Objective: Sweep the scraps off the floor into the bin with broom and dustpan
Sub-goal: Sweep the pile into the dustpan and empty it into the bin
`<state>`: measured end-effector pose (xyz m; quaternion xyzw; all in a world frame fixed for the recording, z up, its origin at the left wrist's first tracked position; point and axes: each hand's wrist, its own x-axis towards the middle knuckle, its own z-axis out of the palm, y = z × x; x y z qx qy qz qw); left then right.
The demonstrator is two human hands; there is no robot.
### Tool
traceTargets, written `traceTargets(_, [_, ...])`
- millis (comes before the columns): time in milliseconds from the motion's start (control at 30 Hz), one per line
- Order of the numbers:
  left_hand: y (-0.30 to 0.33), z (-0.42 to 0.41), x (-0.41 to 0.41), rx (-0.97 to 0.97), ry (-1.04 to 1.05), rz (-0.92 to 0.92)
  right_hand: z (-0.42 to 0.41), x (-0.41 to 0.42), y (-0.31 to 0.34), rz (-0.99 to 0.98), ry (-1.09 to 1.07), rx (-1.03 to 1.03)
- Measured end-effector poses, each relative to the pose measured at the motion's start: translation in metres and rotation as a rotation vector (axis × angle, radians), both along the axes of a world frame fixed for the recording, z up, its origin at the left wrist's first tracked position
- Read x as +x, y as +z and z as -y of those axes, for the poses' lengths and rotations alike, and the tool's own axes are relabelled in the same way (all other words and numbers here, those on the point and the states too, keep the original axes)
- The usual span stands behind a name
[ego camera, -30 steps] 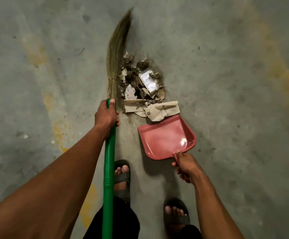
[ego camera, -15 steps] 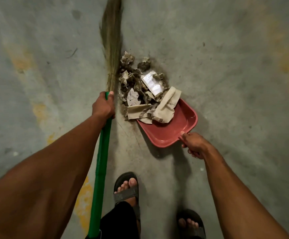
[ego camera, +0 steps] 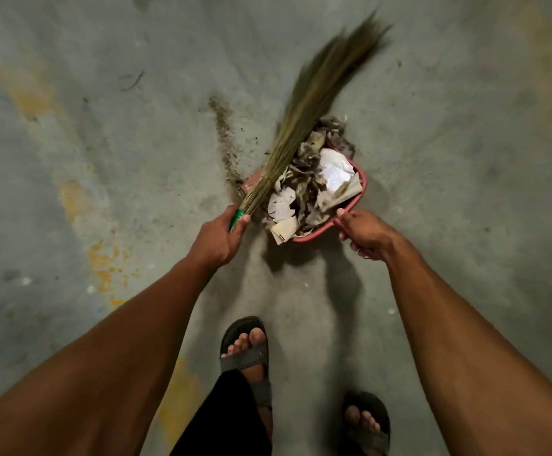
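My left hand [ego camera: 220, 236] grips the green handle of a grass broom [ego camera: 314, 100], whose blurred bristles slant up to the right over the left side of the pan. My right hand [ego camera: 365, 235] holds the handle of a red dustpan [ego camera: 361, 179] resting on the concrete floor. Paper and cardboard scraps [ego camera: 310, 189] fill the pan, with a white sheet on top. A streak of fine dirt [ego camera: 225, 136] lies on the floor just left of the pan. No bin is in view.
Grey concrete floor [ego camera: 465, 159] with yellow stains at left and right. My two sandalled feet [ego camera: 246, 353] stand below the pan, the left one forward.
The broom swung from left of the pile across to the right, and the scraps went from the floor into the dustpan. A dirt streak now shows where the pile lay.
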<state>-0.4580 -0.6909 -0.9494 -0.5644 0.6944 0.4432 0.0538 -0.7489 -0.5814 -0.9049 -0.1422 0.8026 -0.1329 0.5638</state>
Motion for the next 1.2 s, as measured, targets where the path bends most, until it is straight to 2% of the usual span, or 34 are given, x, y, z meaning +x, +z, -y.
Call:
traceTargets(167, [0.028, -0.033, 0.002, -0.059, 0.117, -0.073, -0.035, 0.023, 0.003, 0.068, -0.111, -0.146])
traceTargets(333, [0.056, -0.054, -0.004, -0.076, 0.257, -0.101, -0.078, 0.034, -0.003, 0.128, -0.248, -0.191])
traceTargets(633, [0.125, -0.091, -0.032, -0.098, 0.443, -0.117, -0.146, 0.028, 0.055, 0.191, -0.296, -0.281])
traceTargets(867, [0.177, -0.149, -0.051, -0.092, 0.418, -0.107, -0.21, 0.011, 0.111, 0.185, -0.276, -0.33])
traceTargets(1200, [0.214, -0.238, -0.069, -0.037, 0.407, -0.088, -0.311, 0.01, 0.148, 0.16, -0.369, -0.37])
